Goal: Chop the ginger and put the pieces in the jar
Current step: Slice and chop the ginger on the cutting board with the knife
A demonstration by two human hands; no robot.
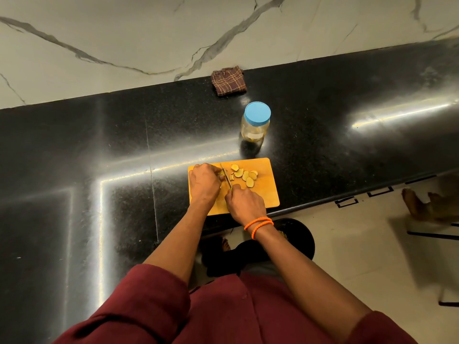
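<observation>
A wooden cutting board [263, 194] lies on the black counter near its front edge. My left hand [205, 182] curls over the uncut ginger at the board's left side, and the ginger is mostly hidden under the fingers. My right hand [244, 201] grips the handle of a knife [226, 176], whose blade stands just right of the left fingertips. Several pale ginger slices [244, 175] lie to the right of the blade. A clear jar [254, 125] with a blue lid on stands upright behind the board.
A folded brown checked cloth [228, 80] lies at the back of the black counter [99, 170], against the marble wall. The counter's front edge runs just below the board. A black round object [300, 234] sits on the floor below, and another person's feet [422, 204] show at right.
</observation>
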